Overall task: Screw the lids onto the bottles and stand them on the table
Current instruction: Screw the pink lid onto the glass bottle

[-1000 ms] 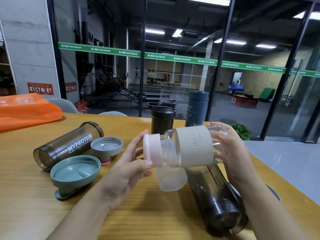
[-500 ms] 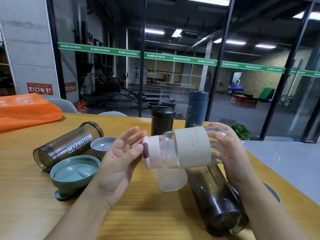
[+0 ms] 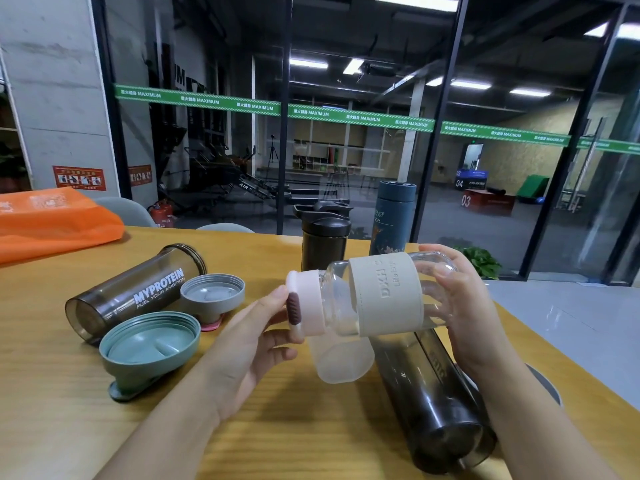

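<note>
Clear bottle (image 3: 384, 299) with a pale sleeve, held on its side above the table (image 3: 52, 393), pink lid (image 3: 310, 303) on its neck pointing left. Right hand (image 3: 460, 306) wraps the bottle's base end, fingers curled round the glass. Left hand (image 3: 249, 341) at the lid — thumb and fingertips touch its rim, by the dark strap piece; fingers loosely bent, a firm pinch cannot be told.

Under the bottle: a frosted cup (image 3: 341, 358) lying on the table, and a dark bottle (image 3: 436, 403) on its side running toward the near right.

Left: a smoky bottle (image 3: 135, 292) marked MYPROTEIN on its side, open mouth to the far side. Just beside it two upturned lids — grey lid (image 3: 213, 297) farther, green lid (image 3: 149, 348) nearer.

Far side: black bottle (image 3: 323, 237) and blue flask (image 3: 391, 216), both upright with lids on. Orange bag (image 3: 55, 220) at far left.
</note>
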Tool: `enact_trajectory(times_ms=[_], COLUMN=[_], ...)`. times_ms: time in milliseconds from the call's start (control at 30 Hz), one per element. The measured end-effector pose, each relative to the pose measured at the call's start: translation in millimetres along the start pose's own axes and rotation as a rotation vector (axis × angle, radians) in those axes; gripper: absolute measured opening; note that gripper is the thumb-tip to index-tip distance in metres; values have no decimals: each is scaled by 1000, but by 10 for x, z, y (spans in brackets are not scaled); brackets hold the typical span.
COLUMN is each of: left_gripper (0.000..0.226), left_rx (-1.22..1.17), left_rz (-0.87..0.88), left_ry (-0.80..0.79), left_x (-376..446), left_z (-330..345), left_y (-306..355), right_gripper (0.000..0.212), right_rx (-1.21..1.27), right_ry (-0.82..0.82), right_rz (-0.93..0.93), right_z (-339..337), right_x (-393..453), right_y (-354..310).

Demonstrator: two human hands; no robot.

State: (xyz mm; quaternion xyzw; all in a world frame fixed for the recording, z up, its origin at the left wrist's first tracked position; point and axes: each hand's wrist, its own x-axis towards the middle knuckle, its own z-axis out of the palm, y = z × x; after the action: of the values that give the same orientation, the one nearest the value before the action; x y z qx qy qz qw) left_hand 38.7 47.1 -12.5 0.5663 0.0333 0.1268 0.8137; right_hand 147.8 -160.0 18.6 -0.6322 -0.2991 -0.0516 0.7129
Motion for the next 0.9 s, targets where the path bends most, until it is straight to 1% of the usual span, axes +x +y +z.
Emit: enact_trajectory(times_ms=[33,167,233,300,400,433,533,600,667,733,800,867,900], left_gripper=[25,59,69,69,55,53,59,59,58,61,64,56,59], left_rx=[-3,-3,-16,-49,-127,-148,-212,-258,-300,-311,-281,-176,-101], left_rz=[7,51,77,112,185,214,268,290,309,323,298,208,137], left_ry=[-17,-89,-119,-122,-106,-101,-76,-72,-56,-22,33,79,80], left_x=[1,10,9,10,20,24,45,64,74,82,90,72,54], left_z=[-14,-53,-60,-58,-70,-80,-115,-134,-142,-146,-133,-90,-62], left_y=[-7,-17,-11,-2,15,21,19,9,10,21,23,17,15], right_gripper=[56,49,51,50,49,48,55,57,55,48,45,53,56], right_rx=[3,10,16,12,-6,-7,-9,-11,-13,-6,5,11,17], right_ry=[2,10,7,2,-15,-22,-37,-38,-31,-21,-14,-10,-8], right_rz=[2,11,13,17,22,21,21,21,18,22,20,15,14], right_z=[2,0,2,2,5,12,20,20,16,9,5,8,9], right_x=[1,6,4,1,2,-1,-12,-18,-15,-9,-6,-5,-7], right_y=[1,6,3,-4,-3,-6,1,2,0,0,0,-3,-7])
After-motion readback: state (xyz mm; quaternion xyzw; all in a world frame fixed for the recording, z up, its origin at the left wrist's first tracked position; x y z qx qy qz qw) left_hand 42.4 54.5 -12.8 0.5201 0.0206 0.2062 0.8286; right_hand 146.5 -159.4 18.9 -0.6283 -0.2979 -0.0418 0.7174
